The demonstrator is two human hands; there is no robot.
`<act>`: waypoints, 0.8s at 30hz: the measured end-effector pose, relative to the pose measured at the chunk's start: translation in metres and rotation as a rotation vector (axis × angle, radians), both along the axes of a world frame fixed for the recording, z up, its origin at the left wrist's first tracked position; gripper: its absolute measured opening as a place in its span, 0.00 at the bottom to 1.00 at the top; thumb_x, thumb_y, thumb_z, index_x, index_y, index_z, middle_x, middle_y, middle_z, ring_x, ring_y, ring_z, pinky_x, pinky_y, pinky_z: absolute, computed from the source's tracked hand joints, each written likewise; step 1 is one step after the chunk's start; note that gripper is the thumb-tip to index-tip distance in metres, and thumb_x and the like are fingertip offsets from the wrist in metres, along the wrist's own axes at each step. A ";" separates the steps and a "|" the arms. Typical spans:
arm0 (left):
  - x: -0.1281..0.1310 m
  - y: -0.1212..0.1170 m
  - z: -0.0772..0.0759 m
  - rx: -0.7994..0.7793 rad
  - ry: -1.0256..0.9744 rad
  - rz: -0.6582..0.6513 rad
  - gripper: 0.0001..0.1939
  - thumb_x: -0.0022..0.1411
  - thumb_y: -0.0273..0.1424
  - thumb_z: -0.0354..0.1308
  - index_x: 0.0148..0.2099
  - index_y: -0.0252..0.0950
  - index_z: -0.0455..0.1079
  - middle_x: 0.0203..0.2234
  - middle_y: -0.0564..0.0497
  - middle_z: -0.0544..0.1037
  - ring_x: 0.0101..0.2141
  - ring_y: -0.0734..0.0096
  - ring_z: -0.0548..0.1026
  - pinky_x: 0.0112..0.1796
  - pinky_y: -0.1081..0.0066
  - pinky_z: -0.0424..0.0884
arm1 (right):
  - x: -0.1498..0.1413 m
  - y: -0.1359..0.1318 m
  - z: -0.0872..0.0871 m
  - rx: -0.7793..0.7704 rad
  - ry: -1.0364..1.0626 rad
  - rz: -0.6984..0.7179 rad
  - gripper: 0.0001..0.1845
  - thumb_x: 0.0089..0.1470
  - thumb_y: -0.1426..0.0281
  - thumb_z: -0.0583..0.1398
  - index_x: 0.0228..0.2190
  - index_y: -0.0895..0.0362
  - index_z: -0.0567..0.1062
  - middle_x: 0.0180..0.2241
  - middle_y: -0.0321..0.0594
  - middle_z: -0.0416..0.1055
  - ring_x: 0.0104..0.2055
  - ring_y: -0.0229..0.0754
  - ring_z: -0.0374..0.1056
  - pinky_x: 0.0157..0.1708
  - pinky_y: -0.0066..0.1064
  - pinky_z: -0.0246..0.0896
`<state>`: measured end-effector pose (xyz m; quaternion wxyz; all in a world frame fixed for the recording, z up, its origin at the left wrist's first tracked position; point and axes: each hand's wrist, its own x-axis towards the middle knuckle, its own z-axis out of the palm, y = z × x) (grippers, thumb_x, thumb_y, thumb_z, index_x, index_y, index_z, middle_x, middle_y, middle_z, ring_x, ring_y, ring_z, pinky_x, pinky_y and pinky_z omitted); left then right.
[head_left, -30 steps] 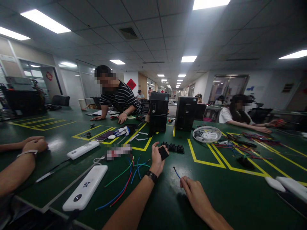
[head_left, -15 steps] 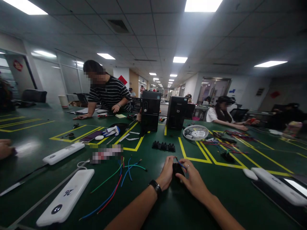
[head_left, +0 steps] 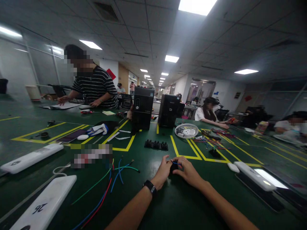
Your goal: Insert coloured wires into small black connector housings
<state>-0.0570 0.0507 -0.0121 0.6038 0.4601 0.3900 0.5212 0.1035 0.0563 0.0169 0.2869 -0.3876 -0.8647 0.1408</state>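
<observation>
One hand point(head_left: 188, 171) holds blue wire point(head_left: 176, 163); device point(head_left: 51, 198) reads "26".

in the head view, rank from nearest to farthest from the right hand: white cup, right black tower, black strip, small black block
From the right hand:
1. Small black block: between both hands
2. Black strip: ahead, slightly left
3. Right black tower: beyond the strip
4. White cup: far left

Slanting both forearms point(head_left: 135, 204) forward and inward, holding the left hand point(head_left: 162, 173) and the right hand point(head_left: 190, 172) close together, curling the fingers point(head_left: 183, 161) of both toward each other in a grip.
</observation>
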 end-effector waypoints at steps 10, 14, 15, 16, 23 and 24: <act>0.001 -0.020 0.011 0.613 0.814 0.149 0.09 0.59 0.23 0.46 0.40 0.37 0.64 0.37 0.49 0.68 0.42 0.66 0.63 0.46 0.66 0.59 | 0.012 0.097 -0.005 0.009 -0.134 -0.427 0.13 0.52 0.63 0.59 0.35 0.60 0.75 0.36 0.44 0.73 0.39 0.44 0.67 0.41 0.31 0.57; 0.002 -0.024 0.014 0.736 0.880 -0.009 0.08 0.60 0.22 0.45 0.37 0.37 0.64 0.35 0.50 0.68 0.40 0.67 0.63 0.45 0.67 0.60 | -0.005 0.121 -0.001 0.001 -0.148 -0.426 0.13 0.49 0.60 0.61 0.29 0.59 0.74 0.31 0.42 0.73 0.36 0.43 0.66 0.39 0.30 0.58; 0.002 -0.024 0.014 0.747 0.891 -0.024 0.08 0.60 0.22 0.46 0.37 0.37 0.64 0.35 0.50 0.68 0.41 0.67 0.63 0.45 0.68 0.60 | -0.009 0.124 -0.001 0.003 -0.152 -0.422 0.14 0.48 0.60 0.62 0.28 0.59 0.74 0.31 0.42 0.72 0.35 0.43 0.66 0.38 0.30 0.58; 0.002 -0.024 0.015 0.752 0.899 -0.030 0.08 0.60 0.22 0.46 0.37 0.37 0.64 0.35 0.50 0.68 0.41 0.67 0.63 0.45 0.68 0.60 | -0.012 0.126 0.000 0.006 -0.156 -0.416 0.14 0.48 0.60 0.62 0.28 0.59 0.73 0.31 0.42 0.72 0.35 0.43 0.65 0.38 0.30 0.57; 0.000 -0.025 0.015 0.782 0.899 -0.059 0.09 0.60 0.21 0.46 0.38 0.37 0.64 0.36 0.51 0.69 0.41 0.68 0.63 0.44 0.69 0.61 | -0.017 0.130 -0.004 0.057 -0.172 -0.379 0.14 0.48 0.59 0.61 0.27 0.58 0.72 0.30 0.41 0.70 0.35 0.42 0.64 0.36 0.30 0.57; 0.000 -0.024 0.015 0.782 0.900 -0.058 0.09 0.60 0.21 0.46 0.38 0.37 0.64 0.36 0.51 0.69 0.41 0.68 0.63 0.44 0.70 0.61 | -0.016 0.130 -0.004 0.066 -0.171 -0.375 0.14 0.49 0.58 0.61 0.27 0.58 0.71 0.30 0.41 0.70 0.35 0.43 0.64 0.36 0.30 0.58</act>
